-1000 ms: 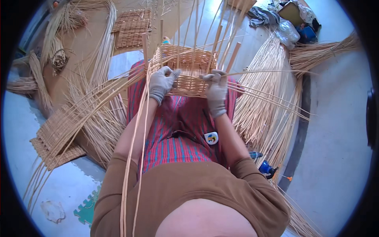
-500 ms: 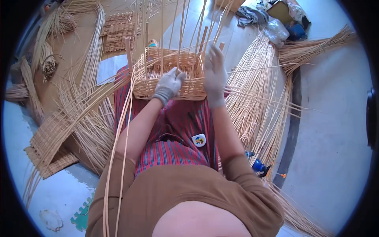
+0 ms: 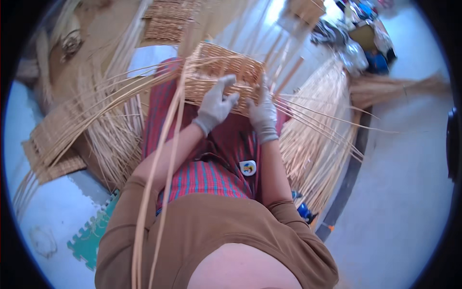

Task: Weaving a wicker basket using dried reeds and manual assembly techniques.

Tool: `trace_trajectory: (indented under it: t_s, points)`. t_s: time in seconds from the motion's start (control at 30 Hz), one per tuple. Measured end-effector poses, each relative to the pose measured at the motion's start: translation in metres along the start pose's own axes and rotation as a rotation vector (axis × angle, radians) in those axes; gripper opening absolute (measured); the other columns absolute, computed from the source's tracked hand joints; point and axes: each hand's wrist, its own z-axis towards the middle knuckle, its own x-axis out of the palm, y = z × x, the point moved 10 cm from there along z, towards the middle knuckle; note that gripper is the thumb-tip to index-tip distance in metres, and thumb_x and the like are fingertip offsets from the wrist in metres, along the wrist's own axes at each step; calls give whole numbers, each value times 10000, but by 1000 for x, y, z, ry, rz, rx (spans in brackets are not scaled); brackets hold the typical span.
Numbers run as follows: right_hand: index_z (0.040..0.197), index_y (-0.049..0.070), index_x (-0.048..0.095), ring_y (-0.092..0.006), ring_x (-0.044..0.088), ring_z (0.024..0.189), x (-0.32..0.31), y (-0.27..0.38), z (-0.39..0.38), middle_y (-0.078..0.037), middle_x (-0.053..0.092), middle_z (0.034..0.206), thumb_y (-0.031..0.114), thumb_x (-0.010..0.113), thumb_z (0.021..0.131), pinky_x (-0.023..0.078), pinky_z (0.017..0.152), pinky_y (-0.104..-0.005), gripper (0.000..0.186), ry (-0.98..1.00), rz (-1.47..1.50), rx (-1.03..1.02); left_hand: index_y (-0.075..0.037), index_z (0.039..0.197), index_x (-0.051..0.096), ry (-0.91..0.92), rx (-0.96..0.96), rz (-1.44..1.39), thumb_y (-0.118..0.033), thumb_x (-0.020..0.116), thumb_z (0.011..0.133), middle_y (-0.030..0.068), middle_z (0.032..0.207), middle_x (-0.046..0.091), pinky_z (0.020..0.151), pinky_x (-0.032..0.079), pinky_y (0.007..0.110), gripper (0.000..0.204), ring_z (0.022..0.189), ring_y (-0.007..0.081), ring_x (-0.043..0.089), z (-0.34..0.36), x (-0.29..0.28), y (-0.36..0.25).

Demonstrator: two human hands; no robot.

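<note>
Head view | golden-brown rectangular wicker basket [image 3: 227, 59] sat over your red-striped lap [image 3: 207, 179] | grey-gloved left hand [image 3: 216, 104] had fingers apart at front wall; grey-gloved right hand [image 3: 263, 113] by right corner, couldn't tell if clamped | steady, even pressure probably beat yanking tbh

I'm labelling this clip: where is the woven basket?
In the head view, the basket is upper centre, left hand and right hand at its near side.

Basket [image 3: 231, 65] above my lap [image 3: 224, 139]: boxy, golden-tan weave, mouth open, inside facing up. Stands slightly askew to me. Bare sticks [image 3: 290, 74] rise past woven rim, several blurred. Loose strands [image 3: 317, 113] fan out left and right; long ones hang toward me, left of my middle.
</note>
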Motion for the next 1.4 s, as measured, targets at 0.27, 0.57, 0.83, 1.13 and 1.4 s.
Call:
trace_trajectory:
  t_s: [0.27,0.57,0.83,1.13,1.4]
  points:
    - [1544,106,386,-337,639,1136,-8,48,-37,-168,515,1467,16,660,898,522,961,-409,707,-46,149,60,-46,1038,714,-612,44,139,-157,804,881,35,868,716,652,547,254,212,699,112,657,-61,-199,-30]
    - [1230,83,654,-357,608,1131,65,306,-115,-152,627,1140,294,800,637,481,983,-479,646,509,553,-1056,56,1187,648,-498,-58,-401,-65,635,942,118,1116,707,888,566,318,274,990,169,688,-118,-181,18]
    - [685,138,584,-266,601,662,87,271,-139,-47,560,631,442,737,756,485,643,-411,347,697,136,-969,-24,1510,406,347,462,591,-19,749,824,61,1088,723,1164,358,377,767,1171,179,626,-34,-101,-148]
    - [718,97,487,-135,314,534,37,15,28,24,321,601,494,281,1102,419,613,-319,590,144,1390,71,-1,1181,594,-188,335,28,-276,429,1101,25,753,589,703,494,288,331,645,89,508,-39,-173,-75]
    - [1147,42,690,-57,597,854,-5,13,9,22,660,934,-20,625,967,493,801,-220,201,-44,570,47,9,1425,451,-176,-23,-252,-442,790,861,140,1286,624,1046,456,391,797,1227,259,589,0,-124,-3]
